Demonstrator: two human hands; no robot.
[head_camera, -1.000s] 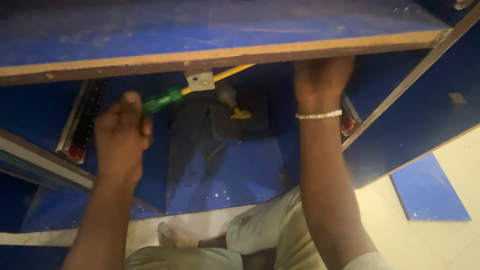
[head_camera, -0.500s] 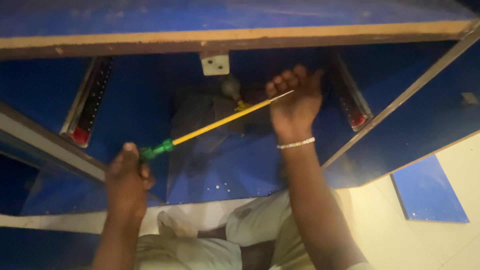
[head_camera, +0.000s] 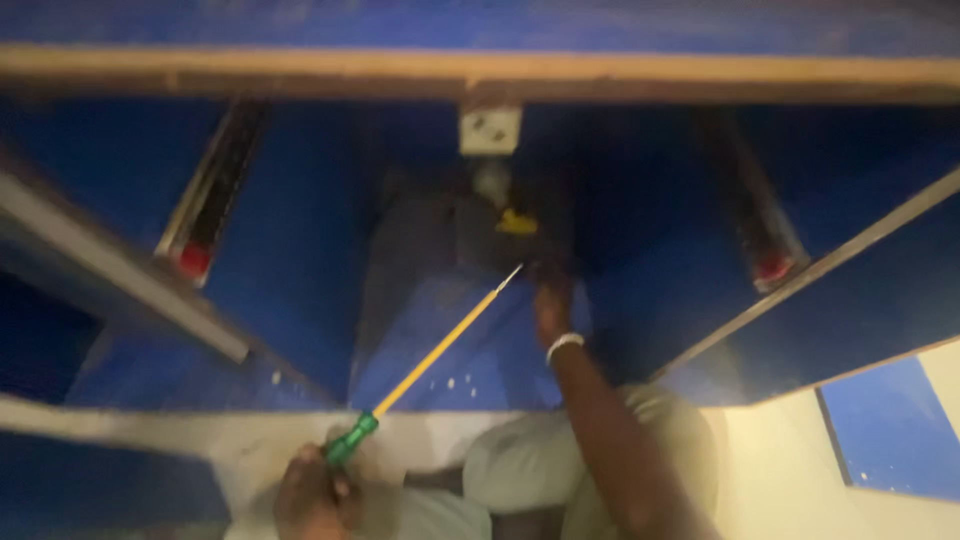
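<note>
My left hand (head_camera: 312, 495) sits low in the view, closed around the green handle of a long screwdriver (head_camera: 432, 355) whose yellow shaft slants up and right, tip near the dark back of the cabinet. My right hand (head_camera: 550, 295), with a white bracelet at the wrist, reaches deep into the blue cabinet (head_camera: 300, 260), close to the screwdriver tip. Its fingers are dark and blurred; I cannot tell if they hold anything. Above them a small white bracket (head_camera: 490, 130) hangs under the wooden-edged top panel (head_camera: 480, 75), with a small yellow piece (head_camera: 517, 224) just below.
Metal drawer slides with red ends run along the left wall (head_camera: 205, 210) and right wall (head_camera: 760, 230) of the cabinet. A loose blue panel (head_camera: 885, 440) lies on the pale floor at the right. My knees in light trousers (head_camera: 600, 460) are below.
My view has pulled back. My left hand dropped down and back with the screwdriver. My right hand left the top panel's edge and went deeper and lower into the cabinet.
</note>
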